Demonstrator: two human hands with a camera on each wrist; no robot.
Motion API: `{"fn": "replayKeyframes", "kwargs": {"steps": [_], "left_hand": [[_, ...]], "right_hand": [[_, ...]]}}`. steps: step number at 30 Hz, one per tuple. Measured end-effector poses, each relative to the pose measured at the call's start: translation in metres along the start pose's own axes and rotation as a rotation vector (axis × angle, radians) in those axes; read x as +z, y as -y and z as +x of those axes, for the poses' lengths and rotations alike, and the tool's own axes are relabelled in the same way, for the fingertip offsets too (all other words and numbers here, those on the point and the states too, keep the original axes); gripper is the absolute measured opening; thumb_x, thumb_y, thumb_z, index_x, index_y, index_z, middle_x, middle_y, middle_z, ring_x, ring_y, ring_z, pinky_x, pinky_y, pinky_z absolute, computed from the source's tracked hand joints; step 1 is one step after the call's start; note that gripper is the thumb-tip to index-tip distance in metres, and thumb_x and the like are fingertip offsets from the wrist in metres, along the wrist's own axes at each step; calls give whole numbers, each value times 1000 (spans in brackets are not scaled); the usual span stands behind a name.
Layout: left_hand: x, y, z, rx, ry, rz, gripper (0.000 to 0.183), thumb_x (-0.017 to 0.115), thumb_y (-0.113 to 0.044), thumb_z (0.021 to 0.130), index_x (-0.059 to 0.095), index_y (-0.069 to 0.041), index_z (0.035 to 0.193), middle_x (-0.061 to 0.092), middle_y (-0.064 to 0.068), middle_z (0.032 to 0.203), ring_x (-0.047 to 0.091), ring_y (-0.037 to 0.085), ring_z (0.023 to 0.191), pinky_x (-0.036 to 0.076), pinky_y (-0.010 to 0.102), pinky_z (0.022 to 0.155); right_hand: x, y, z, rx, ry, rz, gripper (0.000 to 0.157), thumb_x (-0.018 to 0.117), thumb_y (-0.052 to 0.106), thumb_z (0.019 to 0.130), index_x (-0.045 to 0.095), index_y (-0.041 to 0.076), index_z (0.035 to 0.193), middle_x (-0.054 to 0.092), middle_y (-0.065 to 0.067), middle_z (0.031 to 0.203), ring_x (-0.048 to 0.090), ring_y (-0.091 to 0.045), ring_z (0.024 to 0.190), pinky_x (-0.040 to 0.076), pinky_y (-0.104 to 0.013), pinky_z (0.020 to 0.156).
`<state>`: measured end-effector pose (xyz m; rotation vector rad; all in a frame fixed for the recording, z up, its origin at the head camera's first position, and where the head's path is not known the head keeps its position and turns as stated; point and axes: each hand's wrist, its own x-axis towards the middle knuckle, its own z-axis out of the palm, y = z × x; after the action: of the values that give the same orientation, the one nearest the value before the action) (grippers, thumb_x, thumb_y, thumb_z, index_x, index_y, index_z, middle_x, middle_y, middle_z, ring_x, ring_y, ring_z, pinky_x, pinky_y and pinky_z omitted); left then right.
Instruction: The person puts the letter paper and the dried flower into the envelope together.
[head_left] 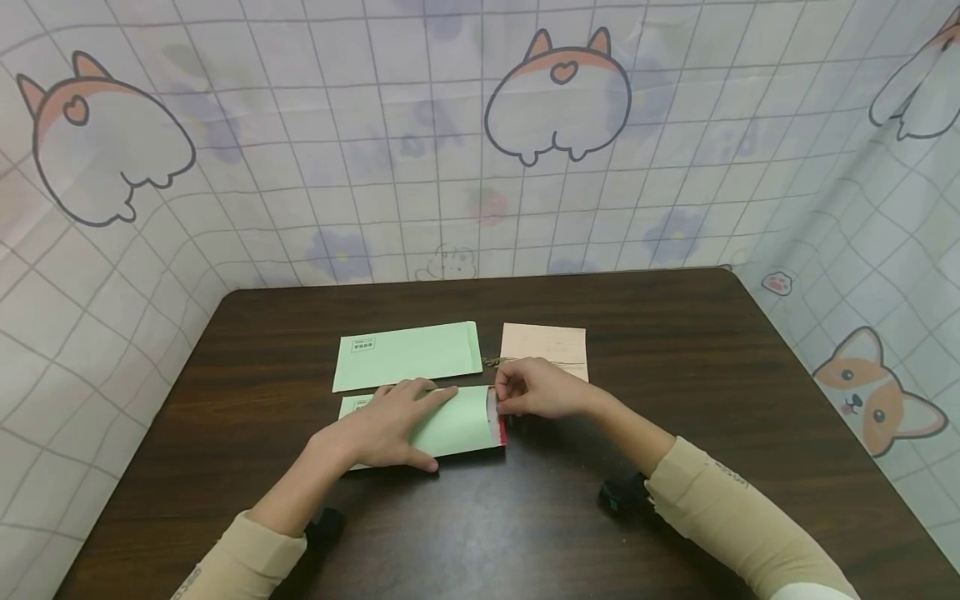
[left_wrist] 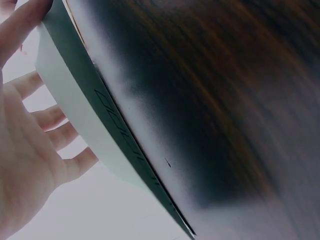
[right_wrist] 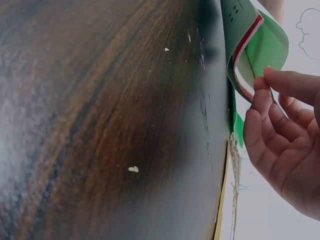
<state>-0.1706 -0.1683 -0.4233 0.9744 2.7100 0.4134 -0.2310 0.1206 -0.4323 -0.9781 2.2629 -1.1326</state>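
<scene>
A light green envelope (head_left: pixel 461 425) lies nearest me on the table, its right end bowed open around a red-edged card (head_left: pixel 501 429). My left hand (head_left: pixel 390 425) spans this envelope and grips it, thumb at the near edge and fingers over the far side. In the left wrist view the left hand's fingers (left_wrist: pixel 50 120) lie against the pale green paper. At the mouth, my right hand (head_left: pixel 542 389) pinches the edge of the card with thumb and forefinger. The right wrist view shows these fingertips (right_wrist: pixel 262 82) right at the opening; the card's inner part is hidden.
A second green envelope (head_left: pixel 408 357) with a small printed box lies just behind. To its right is a tan paper piece (head_left: pixel 543 340) with thin twine (head_left: pixel 491 362) beside it. Small white specks (right_wrist: pixel 133 169) dot the dark wooden table (head_left: pixel 480 533). A patterned curtain (head_left: pixel 420 183) hangs behind.
</scene>
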Motion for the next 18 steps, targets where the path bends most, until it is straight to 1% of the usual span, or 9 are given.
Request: {"fn": "replayKeyframes", "kwargs": {"steps": [12, 18], "left_hand": [[1, 2, -1, -10, 14, -7, 101, 87, -51, 77, 39, -17, 159, 47, 7, 145, 45, 24, 132, 32, 52, 105], [2, 2, -1, -10, 15, -12, 101, 87, -51, 77, 39, -17, 159, 47, 7, 146, 45, 25, 133, 32, 53, 106]], "right_hand": [[-1, -2, -2, 11, 5, 18, 16, 76, 5, 91, 61, 8, 87, 62, 1, 79, 61, -16, 70, 51, -30, 65], [0, -2, -3, 30, 22, 43, 7, 71, 9, 96, 65, 7, 94, 68, -11, 80, 64, -27, 70, 51, -30, 62]]}}
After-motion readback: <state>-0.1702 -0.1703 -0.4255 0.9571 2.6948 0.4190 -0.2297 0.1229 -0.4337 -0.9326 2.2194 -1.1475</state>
